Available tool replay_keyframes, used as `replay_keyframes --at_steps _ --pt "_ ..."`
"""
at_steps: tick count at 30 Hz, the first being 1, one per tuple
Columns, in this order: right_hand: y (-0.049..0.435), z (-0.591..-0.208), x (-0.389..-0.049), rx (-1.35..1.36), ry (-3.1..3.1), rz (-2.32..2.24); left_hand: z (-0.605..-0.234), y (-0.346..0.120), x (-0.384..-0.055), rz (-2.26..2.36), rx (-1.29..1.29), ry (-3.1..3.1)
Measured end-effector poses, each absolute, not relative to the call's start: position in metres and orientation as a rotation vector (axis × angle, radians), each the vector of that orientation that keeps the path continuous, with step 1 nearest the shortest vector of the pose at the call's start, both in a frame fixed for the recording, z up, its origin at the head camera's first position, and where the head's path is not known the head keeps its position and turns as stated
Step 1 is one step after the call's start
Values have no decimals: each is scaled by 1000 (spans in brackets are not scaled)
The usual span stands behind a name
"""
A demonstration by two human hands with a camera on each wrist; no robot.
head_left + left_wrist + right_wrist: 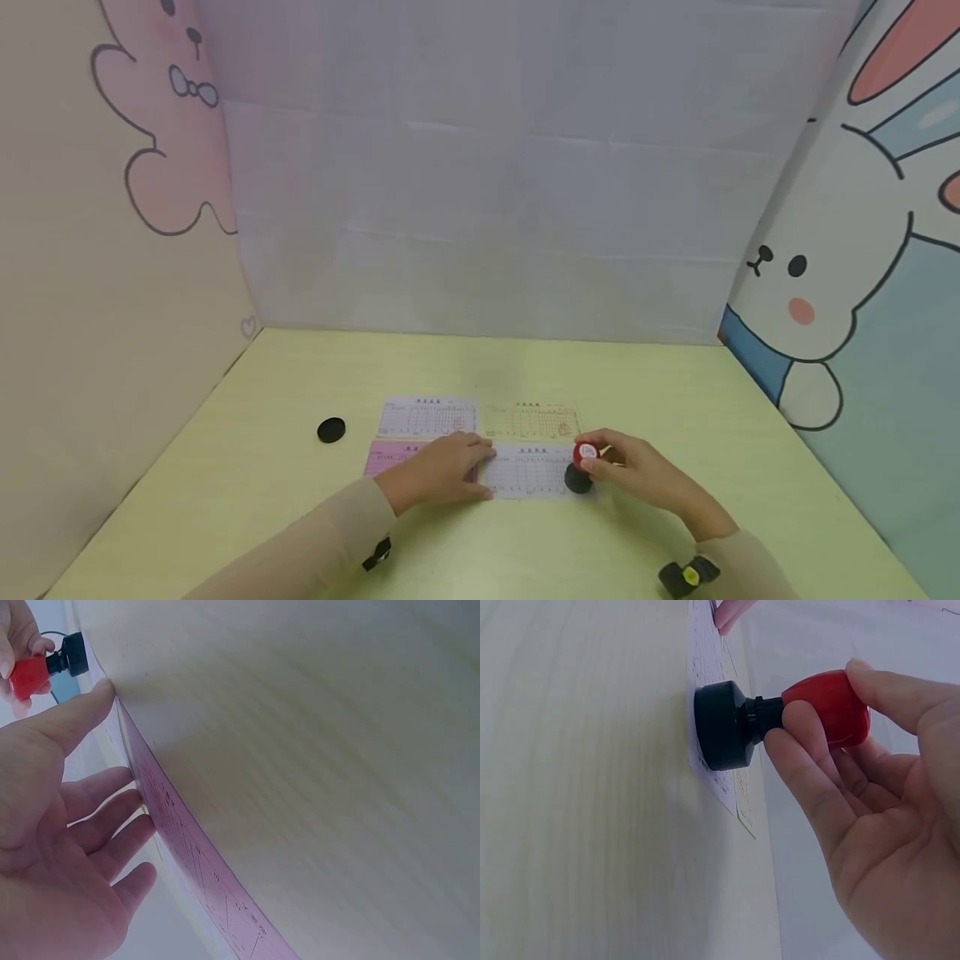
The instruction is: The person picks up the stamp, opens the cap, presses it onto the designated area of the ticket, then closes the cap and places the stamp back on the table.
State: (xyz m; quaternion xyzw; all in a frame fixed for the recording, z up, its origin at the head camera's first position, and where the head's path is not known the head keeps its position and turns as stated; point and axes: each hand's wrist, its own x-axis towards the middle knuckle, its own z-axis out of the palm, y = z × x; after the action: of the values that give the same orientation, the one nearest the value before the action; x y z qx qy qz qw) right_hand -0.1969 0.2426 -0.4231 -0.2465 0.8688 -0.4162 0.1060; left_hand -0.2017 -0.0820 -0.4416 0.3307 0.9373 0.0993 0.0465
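My right hand (637, 468) pinches the red handle of a round stamp (826, 709) between thumb and fingers. The stamp's wide black base (721, 726) stands at the right end of the front white form (525, 471); whether it presses the paper or sits just above it, I cannot tell. With its fingers spread, my left hand (442, 471) rests over the pink form (390, 452), and its fingertips reach the left edge of that white form. In the left wrist view the thumb and fingers touch the papers' edge. The stamp's printing face is hidden.
Behind these lie another white form (427, 417) and a yellow form (532, 419), each with a faint red mark near its right end. A round black cap (331, 430) lies on the table (225, 500) to the left. Walls (487, 183) enclose the back and sides.
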Motion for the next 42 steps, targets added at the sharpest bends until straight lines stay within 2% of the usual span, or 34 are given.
replay_keyframes --at_steps 16,32,42 --pt "247 -411 -198 -672 2600 -1295 -441 -79 -208 327 1015 2850" --pt "251 -397 -202 -793 2620 -1330 -444 -77 -217 341 1037 2849" --pt "250 -396 -203 -703 2686 -1311 -440 -80 -222 483 1045 2792"
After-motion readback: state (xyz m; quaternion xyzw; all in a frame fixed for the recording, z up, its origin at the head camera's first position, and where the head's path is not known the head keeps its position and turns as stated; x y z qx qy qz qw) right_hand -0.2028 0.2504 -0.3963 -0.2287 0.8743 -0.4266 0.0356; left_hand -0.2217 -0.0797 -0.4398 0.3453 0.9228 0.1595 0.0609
